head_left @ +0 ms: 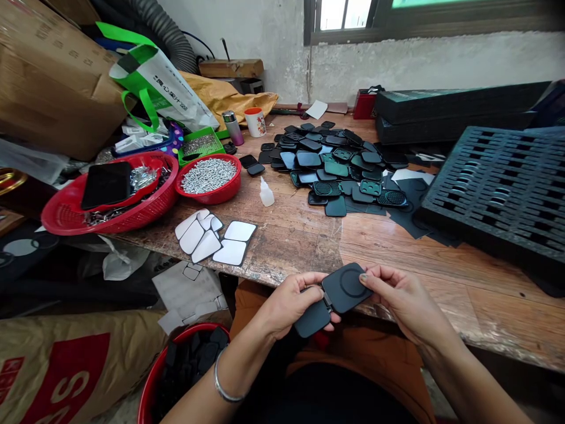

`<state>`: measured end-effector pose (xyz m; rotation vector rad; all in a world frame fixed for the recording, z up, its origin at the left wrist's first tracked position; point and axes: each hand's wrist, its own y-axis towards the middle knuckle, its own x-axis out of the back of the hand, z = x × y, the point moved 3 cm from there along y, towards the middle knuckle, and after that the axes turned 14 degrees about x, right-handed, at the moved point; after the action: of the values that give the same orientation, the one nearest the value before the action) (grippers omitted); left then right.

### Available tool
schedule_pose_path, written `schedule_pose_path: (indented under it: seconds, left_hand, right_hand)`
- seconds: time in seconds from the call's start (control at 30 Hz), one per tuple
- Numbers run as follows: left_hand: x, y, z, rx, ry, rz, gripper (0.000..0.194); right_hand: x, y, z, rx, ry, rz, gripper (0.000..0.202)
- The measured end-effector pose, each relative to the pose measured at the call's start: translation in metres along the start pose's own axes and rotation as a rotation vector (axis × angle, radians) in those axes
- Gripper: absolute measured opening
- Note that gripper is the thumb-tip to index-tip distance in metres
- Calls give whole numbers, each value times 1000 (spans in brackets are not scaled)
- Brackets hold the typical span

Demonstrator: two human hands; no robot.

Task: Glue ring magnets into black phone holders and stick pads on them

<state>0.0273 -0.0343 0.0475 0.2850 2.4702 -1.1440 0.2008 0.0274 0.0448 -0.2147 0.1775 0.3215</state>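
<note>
A dark grey folding wireless charger [348,290], two flat panels joined by a hinge, is held over the table's front edge. One panel has a raised ring. My left hand [293,300] grips the panel nearer me, its thumb on top and fingers beneath. On the ringed panel's right edge my right hand [397,294] pinches with thumb and fingers. White-backed stickers [233,242] lie on the table to the left. Beyond the hands is a large heap of dark plates and pads [335,168].
A small white dropper bottle [266,193] stands mid-table. Left are a red basket of screws [208,176] and a larger red basket [106,221]. A black slotted foam tray [498,194] stands right. Below the edge is a red tub [150,383] of black parts.
</note>
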Motion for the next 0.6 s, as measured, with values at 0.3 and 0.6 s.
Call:
schedule_pose_path:
  seconds: [0.3,0.6]
  left_hand:
    - [0,3,5,-73,5,-57,36]
    - [0,4,9,-136,63,-127,38]
  right_hand:
    - [3,-2,-1,154,-194,-42,28]
    - [-1,-9,-5,377,-339,-107,23]
